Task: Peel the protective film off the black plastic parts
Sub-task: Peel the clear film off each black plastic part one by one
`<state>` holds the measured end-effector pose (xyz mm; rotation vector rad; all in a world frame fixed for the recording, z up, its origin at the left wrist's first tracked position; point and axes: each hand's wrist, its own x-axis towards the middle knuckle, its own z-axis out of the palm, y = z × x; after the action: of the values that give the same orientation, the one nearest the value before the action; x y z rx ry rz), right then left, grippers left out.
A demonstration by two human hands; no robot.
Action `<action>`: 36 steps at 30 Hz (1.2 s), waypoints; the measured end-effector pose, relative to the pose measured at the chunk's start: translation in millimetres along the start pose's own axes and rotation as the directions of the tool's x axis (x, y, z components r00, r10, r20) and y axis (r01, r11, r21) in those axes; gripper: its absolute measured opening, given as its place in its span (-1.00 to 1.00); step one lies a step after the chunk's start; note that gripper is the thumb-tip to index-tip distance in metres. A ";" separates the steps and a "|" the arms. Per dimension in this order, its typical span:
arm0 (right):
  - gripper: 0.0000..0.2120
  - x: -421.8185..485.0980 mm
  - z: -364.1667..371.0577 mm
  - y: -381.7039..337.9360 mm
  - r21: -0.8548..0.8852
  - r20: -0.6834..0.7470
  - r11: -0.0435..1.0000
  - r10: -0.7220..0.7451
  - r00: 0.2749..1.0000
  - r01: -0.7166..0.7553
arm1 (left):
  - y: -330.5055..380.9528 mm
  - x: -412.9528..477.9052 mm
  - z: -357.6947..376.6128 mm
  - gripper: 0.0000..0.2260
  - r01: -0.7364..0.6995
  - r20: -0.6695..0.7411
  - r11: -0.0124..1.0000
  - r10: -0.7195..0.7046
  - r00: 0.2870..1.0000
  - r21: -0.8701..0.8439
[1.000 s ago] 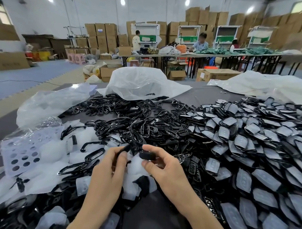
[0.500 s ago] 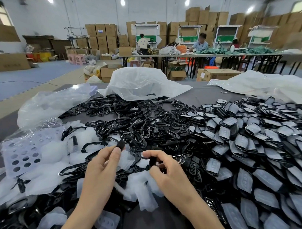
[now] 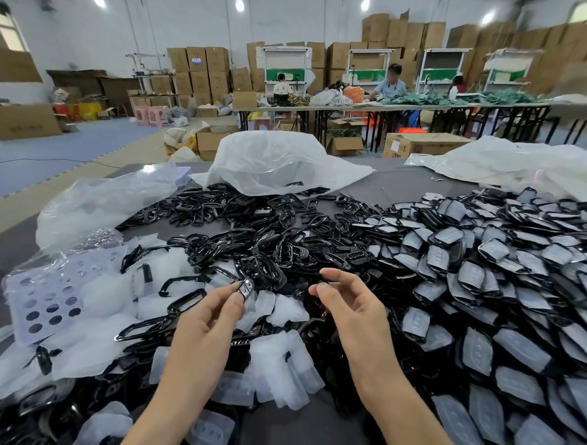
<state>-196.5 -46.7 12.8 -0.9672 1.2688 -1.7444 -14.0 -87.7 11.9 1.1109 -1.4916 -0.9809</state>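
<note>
Far left: a perforated plastic sheet [image 3: 43,300] and loose film scraps [image 3: 96,302] lie heaped on the surface [image 3: 396,186], so that side looks like your discard zone. Behind the scraps sits the pile of bare black frames [image 3: 238,240], no film visible on them. Your left hand [image 3: 208,322] is raised over the scraps, thumb and forefinger pinching a small black part [image 3: 245,288] by its near end. It has a glossy patch on top, and I cannot tell whether that is film or bare plastic. Your right hand [image 3: 349,311] hangs just beside it, apart from the part. Its fingers [image 3: 333,275] are loosely curled and spread, gripping nothing that I can see. I read this as the gap between peels: one part in hand, either just stripped or about to be. Next move depends on that. If film remains, catch an edge with the right thumbnail and pull while the left holds firm. If it is clean, drop it with the bare frames and reach right to the stack of film-covered parts [image 3: 483,282], which is still large.
</note>
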 end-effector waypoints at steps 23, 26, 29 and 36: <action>-0.74 -6.1 13.0 9.7 -0.022 0.346 0.999 0.051 0.937 -0.046 | -2.4 -6.3 12.2 -0.85 -0.111 0.101 0.993 0.115 0.988 -0.043; -0.75 -7.0 12.6 7.9 0.011 0.370 0.998 0.053 0.928 -0.061 | -1.5 -5.3 13.0 -0.78 -0.115 0.096 0.992 0.120 0.988 -0.053; -0.74 -8.3 11.7 6.2 -0.017 0.394 0.999 0.052 0.918 -0.049 | -0.7 -4.8 10.7 -0.75 -0.097 0.165 0.993 0.106 0.981 -0.060; -0.79 -10.0 14.1 8.8 -0.168 0.378 0.982 -0.018 0.926 0.087 | -6.0 -3.0 5.1 -0.74 -0.178 0.145 0.981 0.167 0.975 0.071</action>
<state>-178.3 -45.2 6.0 -1.3789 1.1701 -1.4080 -17.8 -86.0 4.5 0.9687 -1.7251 -0.8962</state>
